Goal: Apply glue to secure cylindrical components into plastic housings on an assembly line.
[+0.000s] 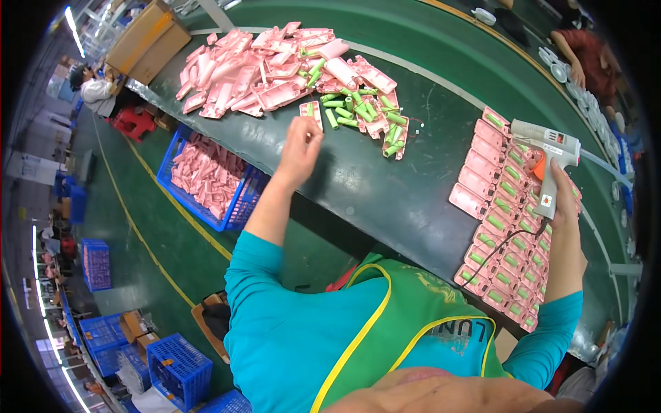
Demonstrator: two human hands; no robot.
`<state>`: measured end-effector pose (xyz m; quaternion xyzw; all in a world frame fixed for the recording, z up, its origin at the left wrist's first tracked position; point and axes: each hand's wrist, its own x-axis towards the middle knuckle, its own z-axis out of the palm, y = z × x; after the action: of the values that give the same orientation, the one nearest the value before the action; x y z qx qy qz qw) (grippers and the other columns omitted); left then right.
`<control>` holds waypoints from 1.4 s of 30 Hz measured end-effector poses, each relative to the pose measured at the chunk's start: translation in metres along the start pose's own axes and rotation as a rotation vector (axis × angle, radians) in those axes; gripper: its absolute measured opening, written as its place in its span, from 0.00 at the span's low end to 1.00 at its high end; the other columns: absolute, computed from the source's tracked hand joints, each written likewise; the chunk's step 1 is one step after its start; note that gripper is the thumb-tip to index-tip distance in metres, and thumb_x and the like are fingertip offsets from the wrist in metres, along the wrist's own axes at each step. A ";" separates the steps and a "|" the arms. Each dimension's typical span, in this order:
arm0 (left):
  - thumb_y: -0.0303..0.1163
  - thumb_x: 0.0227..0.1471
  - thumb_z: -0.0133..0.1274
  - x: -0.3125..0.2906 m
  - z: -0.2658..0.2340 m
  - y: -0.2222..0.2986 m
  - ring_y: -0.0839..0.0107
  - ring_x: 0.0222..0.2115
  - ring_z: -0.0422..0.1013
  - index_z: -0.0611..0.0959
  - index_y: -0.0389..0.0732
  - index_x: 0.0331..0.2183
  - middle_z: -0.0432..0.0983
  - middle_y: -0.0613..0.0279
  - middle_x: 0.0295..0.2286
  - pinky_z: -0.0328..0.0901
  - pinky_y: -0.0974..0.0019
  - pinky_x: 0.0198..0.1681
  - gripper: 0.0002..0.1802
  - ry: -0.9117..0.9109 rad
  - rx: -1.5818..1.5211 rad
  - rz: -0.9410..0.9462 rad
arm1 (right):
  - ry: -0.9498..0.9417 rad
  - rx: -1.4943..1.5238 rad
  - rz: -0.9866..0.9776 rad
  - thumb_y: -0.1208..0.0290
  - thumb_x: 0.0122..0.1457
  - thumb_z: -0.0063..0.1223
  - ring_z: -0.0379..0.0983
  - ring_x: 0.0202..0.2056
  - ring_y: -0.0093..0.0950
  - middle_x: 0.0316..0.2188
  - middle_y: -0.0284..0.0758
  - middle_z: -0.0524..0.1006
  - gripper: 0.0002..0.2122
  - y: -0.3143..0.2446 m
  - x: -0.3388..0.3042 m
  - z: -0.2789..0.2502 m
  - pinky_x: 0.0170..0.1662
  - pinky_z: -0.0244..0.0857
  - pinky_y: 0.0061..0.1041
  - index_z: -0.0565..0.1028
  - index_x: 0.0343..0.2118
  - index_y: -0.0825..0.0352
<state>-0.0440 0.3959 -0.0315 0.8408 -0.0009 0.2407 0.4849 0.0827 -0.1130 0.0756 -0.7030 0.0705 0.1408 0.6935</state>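
The right hand [566, 203] is gripping a glue gun [559, 149] over pink casings [476, 183]; the left hand [301, 150] is hovering, fingers curled, at a pink shell [316, 110]. I cannot tell whether it is holding it.

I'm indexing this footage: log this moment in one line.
left hand: at pink casing, grip unclear | right hand: gripping glue gun over casing rows | table: green cylindrical cells, pink casing pile

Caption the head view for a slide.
Right hand holding a glue gun over rows of pink casings, many with green cylinders; left hand near a pile of pink parts.
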 end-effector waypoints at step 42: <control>0.29 0.51 0.53 0.096 0.009 0.043 0.83 0.27 0.70 0.80 0.34 0.37 0.77 0.66 0.26 0.64 0.76 0.30 0.11 -0.519 0.168 -0.125 | -0.101 -0.029 0.027 0.63 0.59 0.52 0.74 0.30 0.19 0.40 0.35 0.80 0.19 0.024 -0.001 0.005 0.30 0.68 0.18 0.71 0.51 0.68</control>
<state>0.0347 0.3876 0.0390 0.9100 -0.0534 -0.0140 0.4109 0.0737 -0.1091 0.0529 -0.7038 0.0429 0.1866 0.6841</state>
